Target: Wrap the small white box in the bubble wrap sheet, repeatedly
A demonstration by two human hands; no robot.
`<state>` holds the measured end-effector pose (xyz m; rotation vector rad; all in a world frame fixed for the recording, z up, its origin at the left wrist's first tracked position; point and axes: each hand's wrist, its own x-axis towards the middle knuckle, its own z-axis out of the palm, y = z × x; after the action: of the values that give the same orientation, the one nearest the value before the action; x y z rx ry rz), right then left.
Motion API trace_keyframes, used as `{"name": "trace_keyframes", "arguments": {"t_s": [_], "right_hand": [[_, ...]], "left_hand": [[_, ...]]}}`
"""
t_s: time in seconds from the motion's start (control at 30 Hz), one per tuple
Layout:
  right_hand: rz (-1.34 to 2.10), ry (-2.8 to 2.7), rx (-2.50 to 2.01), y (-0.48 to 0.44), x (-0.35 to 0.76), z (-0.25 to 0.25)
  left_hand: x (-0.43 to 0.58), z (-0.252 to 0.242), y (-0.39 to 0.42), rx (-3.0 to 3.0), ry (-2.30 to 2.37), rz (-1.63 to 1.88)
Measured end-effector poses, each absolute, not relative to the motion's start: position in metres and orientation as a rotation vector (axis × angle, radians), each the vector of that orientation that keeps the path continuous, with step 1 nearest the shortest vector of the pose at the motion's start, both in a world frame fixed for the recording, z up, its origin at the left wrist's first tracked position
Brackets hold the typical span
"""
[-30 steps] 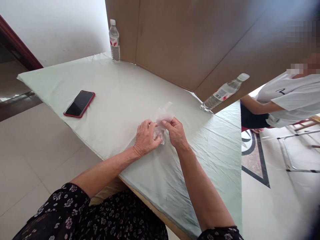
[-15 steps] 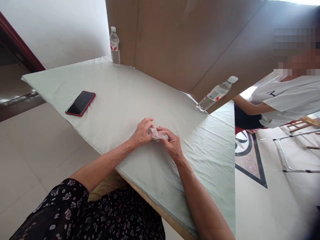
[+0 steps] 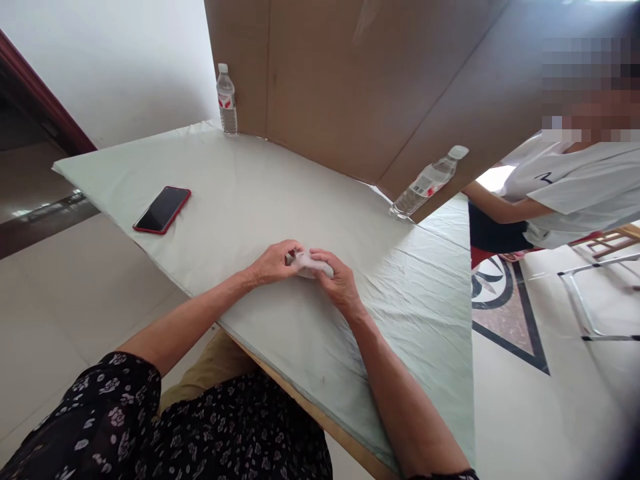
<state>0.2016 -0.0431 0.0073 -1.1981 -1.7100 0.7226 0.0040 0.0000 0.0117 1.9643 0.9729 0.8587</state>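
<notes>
A small, crumpled clear plastic bag (image 3: pixel 309 264) lies pinched between both my hands, low over the pale green table cover (image 3: pixel 280 200). My left hand (image 3: pixel 273 261) closes its fingertips on the bag's left end. My right hand (image 3: pixel 336 280) curls over the bag's right end and rests on the cover. Most of the bag is hidden by my fingers, and I cannot make out what is inside it.
A red-cased phone (image 3: pixel 162 209) lies face up at the left. One water bottle (image 3: pixel 227 100) stands at the far corner; another bottle (image 3: pixel 428 181) stands against a large cardboard sheet (image 3: pixel 370 87). A person in a white shirt (image 3: pixel 575 187) sits at the right.
The bag stood unfolded above my hands a second ago. It has since been bunched small and brought down close to the cover, with both hands closed over it.
</notes>
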Motion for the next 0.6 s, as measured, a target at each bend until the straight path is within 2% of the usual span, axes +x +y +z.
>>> {"name": "trace_keyframes", "arguments": {"t_s": [0.17,0.27,0.4,0.6], "right_hand": [[1.194,-1.539,-1.328,-0.039,0.200,0.024],[1.131,-1.524,-1.428,-0.033,0.197,0.018],[1.043,-1.529,-1.415,-0.030,0.197,0.011],[1.271,-1.467,-1.259,-0.036,0.203,0.011]], "left_hand": [[0.008,0.026,0.000,1.903,1.209,0.710],[0.009,0.022,0.001,1.868,1.233,0.769],[0.007,0.014,0.003,1.445,0.874,0.805],[0.005,0.011,0.003,1.255,0.819,0.756]]}}
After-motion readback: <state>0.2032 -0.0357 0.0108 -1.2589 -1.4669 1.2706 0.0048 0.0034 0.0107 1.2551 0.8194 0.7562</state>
